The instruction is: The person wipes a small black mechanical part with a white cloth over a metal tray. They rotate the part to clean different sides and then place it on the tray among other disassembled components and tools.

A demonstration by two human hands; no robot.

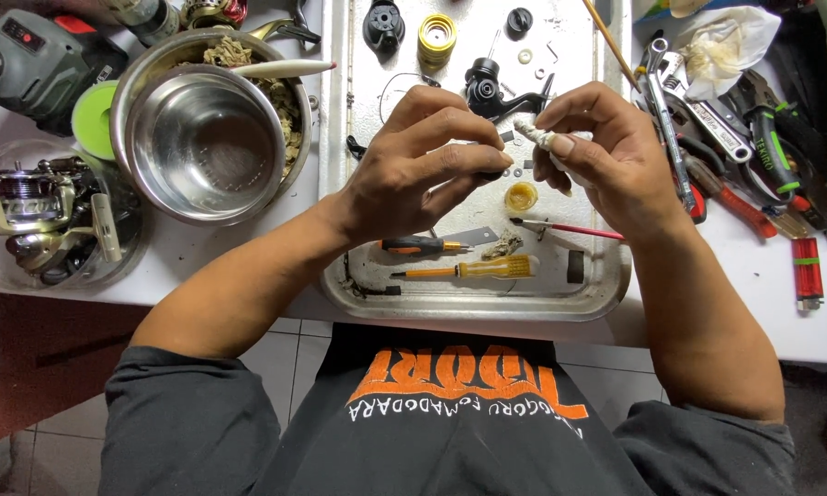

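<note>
Both hands meet above a metal tray (606,285). My left hand (413,170) pinches a small dark part between thumb and fingers; most of the part is hidden. My right hand (597,156) grips a wad of white cloth (535,134) and presses it toward that part. Just behind the fingers lies a black fishing-reel body (489,87). Below the hands the tray holds a small pot of yellow grease (521,196), a thin red-handled brush (570,229) and two orange-handled screwdrivers (473,268).
Two nested steel bowls (207,138) with rags stand at left, beside a fishing reel in a clear tub (37,216) and a cordless drill (28,64). A yellow spool (436,37) lies on the tray's far end. Wrenches and pliers (708,129) crowd the right side; a red lighter (807,271) lies nearby.
</note>
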